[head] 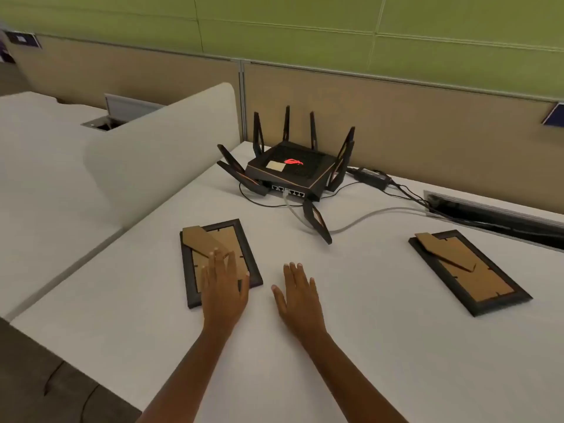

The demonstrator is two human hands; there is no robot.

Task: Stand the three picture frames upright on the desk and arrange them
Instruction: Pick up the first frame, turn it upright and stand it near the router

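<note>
White desk, tan partition under green panels; two frames lie face down.

My left hand lies flat, fingers spread, on the left frame; my right hand, open, is on bare desk just beside it. The right frame lies well apart. A router and cables sit behind. A third frame isn't visible, perhaps out of shot.
</note>
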